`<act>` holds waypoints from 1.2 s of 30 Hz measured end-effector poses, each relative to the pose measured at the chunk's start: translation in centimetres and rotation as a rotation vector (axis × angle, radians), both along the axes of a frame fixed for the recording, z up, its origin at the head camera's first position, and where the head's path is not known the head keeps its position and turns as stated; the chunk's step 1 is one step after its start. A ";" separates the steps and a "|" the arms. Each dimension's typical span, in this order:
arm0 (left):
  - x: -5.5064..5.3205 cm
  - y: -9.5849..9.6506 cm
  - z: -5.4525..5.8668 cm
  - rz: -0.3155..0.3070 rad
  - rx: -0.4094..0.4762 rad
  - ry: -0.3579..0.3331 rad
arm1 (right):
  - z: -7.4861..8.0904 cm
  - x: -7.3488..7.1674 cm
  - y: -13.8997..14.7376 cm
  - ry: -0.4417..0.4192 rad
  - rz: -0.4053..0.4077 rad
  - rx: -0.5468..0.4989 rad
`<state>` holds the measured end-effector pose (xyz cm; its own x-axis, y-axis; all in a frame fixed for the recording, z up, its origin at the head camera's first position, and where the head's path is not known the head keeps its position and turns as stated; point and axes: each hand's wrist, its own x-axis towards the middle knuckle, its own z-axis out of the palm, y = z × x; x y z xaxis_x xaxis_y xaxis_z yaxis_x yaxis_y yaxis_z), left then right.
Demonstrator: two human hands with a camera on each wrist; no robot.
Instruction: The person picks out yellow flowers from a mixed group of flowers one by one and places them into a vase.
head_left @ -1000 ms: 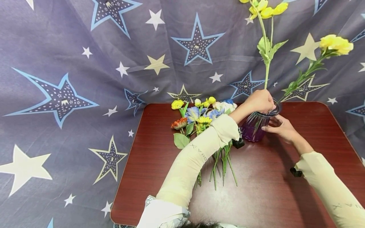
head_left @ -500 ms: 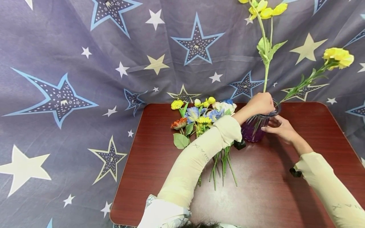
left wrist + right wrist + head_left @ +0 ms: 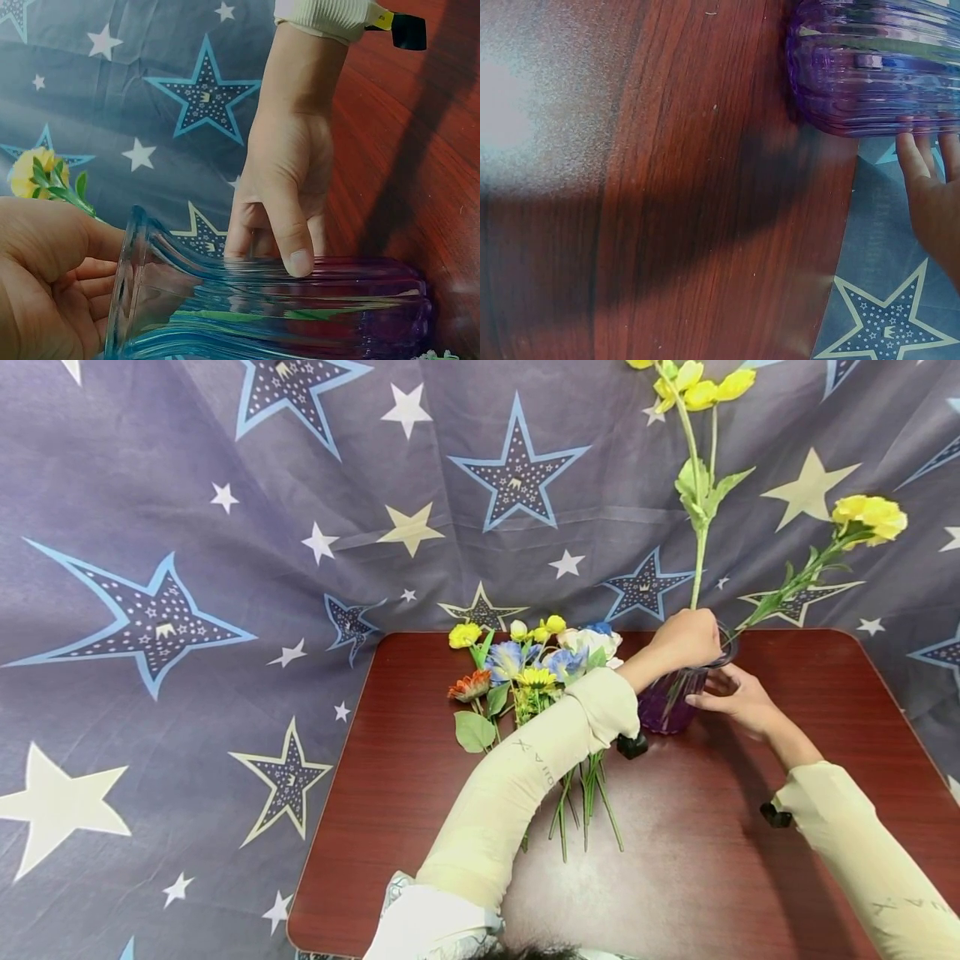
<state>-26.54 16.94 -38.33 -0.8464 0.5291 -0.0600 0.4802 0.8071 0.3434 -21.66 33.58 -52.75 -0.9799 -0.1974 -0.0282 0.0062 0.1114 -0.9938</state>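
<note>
A ribbed glass vase (image 3: 663, 708), purple at the base and bluish at the rim, stands upright at the table's back right. My left hand (image 3: 686, 639) is at its mouth, gripping the stem of a tall yellow flower (image 3: 701, 527); the stem's lower end is hidden by the hand. From the right, my right hand (image 3: 738, 700) holds the vase's side, its thumb (image 3: 300, 261) on the glass and fingers farther round. Another yellow flower (image 3: 870, 520) leans out of the vase to the right. Stems show through the glass.
Left of the vase lies a bunch of artificial flowers (image 3: 536, 668) in blue, yellow, orange and white, its green stems (image 3: 588, 802) toward the person. The left forearm passes over it. A star-patterned cloth (image 3: 300, 568) hangs behind the brown table (image 3: 675, 860).
My left hand has sunk slightly at the vase mouth, with the tall flower's stem in it. The leaning yellow flower has swung lower. My right hand keeps its place on the vase.
</note>
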 end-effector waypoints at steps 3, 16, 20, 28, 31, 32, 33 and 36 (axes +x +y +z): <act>0.0 0.1 0.0 0.004 -0.012 0.013 | 0.0 0.0 0.0 0.003 0.003 -0.003; 0.2 0.0 -0.2 0.016 -0.004 0.003 | -0.2 0.0 0.0 -0.010 -0.004 0.004; 0.1 0.1 -0.3 0.018 -0.010 0.005 | 0.0 0.0 0.1 -0.010 -0.010 0.002; 0.1 0.1 -0.3 0.016 -0.011 0.007 | -0.2 -0.1 0.0 0.006 0.004 -0.001; 0.1 0.1 -0.4 0.016 -0.009 0.018 | -0.3 -0.2 0.0 0.009 0.009 -0.005; 0.1 0.1 -0.4 0.019 -0.008 0.019 | -0.4 -0.2 0.1 0.011 0.010 -0.008; 0.0 0.1 -0.4 0.022 -0.007 0.020 | -0.4 -0.2 0.0 0.010 0.007 -0.016; 0.0 0.2 -0.5 0.036 -0.004 0.020 | -0.4 -0.2 0.0 0.013 0.011 -0.028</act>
